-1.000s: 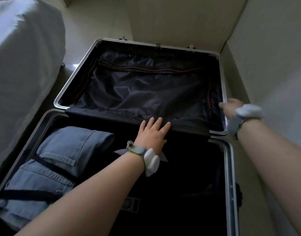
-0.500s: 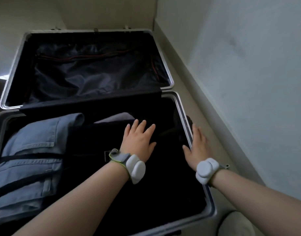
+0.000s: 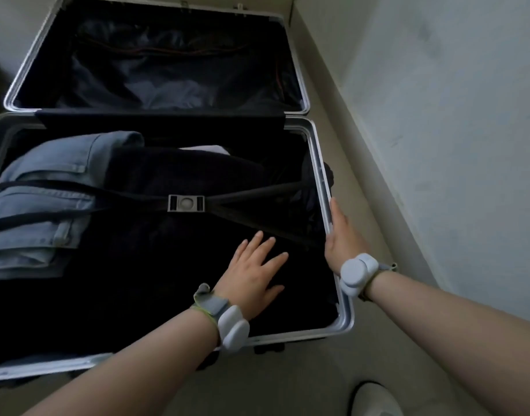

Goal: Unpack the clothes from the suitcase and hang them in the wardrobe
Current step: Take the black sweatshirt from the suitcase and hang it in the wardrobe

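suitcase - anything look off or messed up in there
Nothing stands out: the jeans and dark clothes lie folded in the suitcase under the buckled straps, with nothing visibly spilled or torn.

I count one open suitcase (image 3: 320, 163), its two halves filling the upper and middle frame. Two hands: left hand (image 3: 251, 274) low centre, right hand (image 3: 341, 235) at right. Two white wrist units (image 3: 232, 327), one per wrist. One strap buckle (image 3: 185, 203) mid-frame. One denim pile (image 3: 48, 205) at left, one dark garment (image 3: 182, 169), one shoe tip (image 3: 374, 400) lower right.
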`<action>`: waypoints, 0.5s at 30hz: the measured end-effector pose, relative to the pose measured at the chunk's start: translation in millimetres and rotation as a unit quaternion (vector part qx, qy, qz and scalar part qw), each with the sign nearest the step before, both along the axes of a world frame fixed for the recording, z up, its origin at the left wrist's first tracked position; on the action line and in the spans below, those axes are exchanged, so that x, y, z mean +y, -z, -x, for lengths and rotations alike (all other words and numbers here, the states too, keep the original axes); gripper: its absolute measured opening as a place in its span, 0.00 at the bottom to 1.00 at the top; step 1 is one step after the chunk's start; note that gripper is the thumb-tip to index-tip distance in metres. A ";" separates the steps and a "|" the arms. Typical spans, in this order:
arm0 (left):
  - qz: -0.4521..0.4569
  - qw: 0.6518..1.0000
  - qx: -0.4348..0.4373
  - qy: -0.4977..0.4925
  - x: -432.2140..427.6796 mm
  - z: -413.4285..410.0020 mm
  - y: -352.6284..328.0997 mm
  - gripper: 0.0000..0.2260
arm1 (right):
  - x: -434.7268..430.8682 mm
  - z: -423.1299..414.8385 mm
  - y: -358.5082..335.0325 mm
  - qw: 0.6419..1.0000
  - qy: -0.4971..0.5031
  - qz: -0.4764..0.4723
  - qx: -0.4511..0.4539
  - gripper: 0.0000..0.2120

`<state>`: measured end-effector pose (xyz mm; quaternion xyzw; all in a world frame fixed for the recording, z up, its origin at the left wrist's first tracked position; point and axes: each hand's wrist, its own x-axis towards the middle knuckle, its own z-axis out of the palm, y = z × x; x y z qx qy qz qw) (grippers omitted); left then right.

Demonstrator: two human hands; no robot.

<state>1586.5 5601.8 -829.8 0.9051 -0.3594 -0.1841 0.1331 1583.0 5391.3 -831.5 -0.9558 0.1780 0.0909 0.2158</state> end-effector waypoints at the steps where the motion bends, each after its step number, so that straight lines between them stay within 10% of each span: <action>1: 0.003 1.000 -0.002 -0.022 -2.0 3.4 1.6 0.27 | -3.5 -1.3 0.6 1.000 0.000 -0.008 -0.007 0.33; 15: -0.010 0.989 -0.062 -0.133 3.0 -19.5 -32.2 0.27 | -58.1 -56.9 -1.6 0.999 -0.010 -0.048 -0.002 0.34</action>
